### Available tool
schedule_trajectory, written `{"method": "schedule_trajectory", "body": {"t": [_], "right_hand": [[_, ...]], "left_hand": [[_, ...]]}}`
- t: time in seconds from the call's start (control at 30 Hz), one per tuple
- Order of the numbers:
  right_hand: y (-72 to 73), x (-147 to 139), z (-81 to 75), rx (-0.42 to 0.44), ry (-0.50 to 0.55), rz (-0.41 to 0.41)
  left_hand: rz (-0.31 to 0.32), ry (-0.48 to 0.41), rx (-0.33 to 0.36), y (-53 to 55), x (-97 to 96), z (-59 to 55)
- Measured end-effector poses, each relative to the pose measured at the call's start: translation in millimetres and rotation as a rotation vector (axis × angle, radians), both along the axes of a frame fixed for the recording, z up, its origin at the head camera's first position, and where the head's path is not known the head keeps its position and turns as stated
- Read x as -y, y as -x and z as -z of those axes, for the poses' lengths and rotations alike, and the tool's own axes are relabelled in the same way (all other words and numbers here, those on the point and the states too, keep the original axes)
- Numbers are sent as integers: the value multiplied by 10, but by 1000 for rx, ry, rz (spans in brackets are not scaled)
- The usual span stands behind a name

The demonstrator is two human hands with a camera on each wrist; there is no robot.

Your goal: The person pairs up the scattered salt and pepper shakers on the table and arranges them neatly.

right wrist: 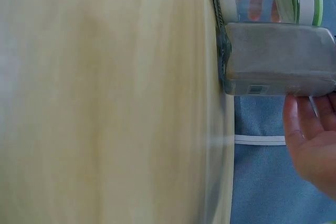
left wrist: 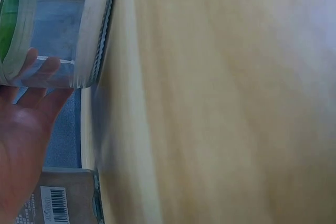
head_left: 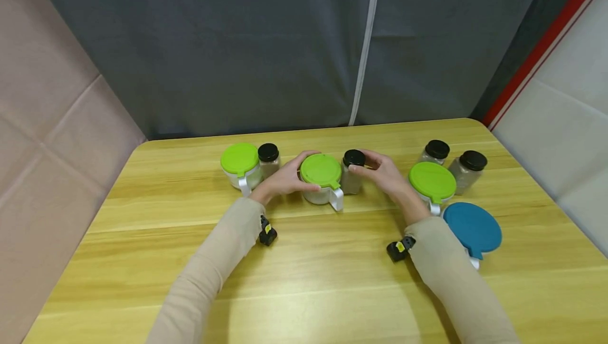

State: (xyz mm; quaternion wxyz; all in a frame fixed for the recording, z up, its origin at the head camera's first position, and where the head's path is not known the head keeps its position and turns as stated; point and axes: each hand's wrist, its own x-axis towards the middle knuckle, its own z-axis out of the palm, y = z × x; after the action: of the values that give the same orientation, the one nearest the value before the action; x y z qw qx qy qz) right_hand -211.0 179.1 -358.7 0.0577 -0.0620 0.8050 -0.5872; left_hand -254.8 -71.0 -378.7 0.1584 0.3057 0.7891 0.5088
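Observation:
My left hand [head_left: 287,176] holds a clear glass seasoning jar with a green lid [head_left: 321,170], thumb in front and fingers round the back. Through the glass [left wrist: 58,19] in the left wrist view, some of those fingers show. Close on its right stands a square-sided spice bottle with a black cap [head_left: 354,158]. My right hand [head_left: 386,174] grips this bottle near the cap, with the thumb at the front. Both containers stand upright on the wooden table, the jar's white handle [head_left: 336,199] pointing toward me. The bottle's grey body [right wrist: 278,59] fills the upper right of the right wrist view.
Left of my left hand stand another green-lidded jar [head_left: 239,158] and a black-capped bottle [head_left: 268,153]. By my right forearm are a green-lidded jar [head_left: 431,180], a blue-lidded jar [head_left: 472,226] and two black-capped bottles [head_left: 467,171]. A grey curtain [head_left: 247,59] hangs behind the table [head_left: 304,275].

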Motion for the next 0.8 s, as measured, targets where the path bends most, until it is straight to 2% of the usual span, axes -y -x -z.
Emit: {"method": "schedule_trajectory", "body": {"t": [0.2, 0.53, 0.8], "right_hand": [[29, -3, -1, -21, -2, -5], [82, -21, 0, -51, 12, 3], [83, -22, 1, -41, 25, -3]], "left_hand": [[-19, -1, 3, 20, -25, 12], [-28, -71, 14, 36, -48, 26], [-39, -94, 34, -146, -39, -192]]}}
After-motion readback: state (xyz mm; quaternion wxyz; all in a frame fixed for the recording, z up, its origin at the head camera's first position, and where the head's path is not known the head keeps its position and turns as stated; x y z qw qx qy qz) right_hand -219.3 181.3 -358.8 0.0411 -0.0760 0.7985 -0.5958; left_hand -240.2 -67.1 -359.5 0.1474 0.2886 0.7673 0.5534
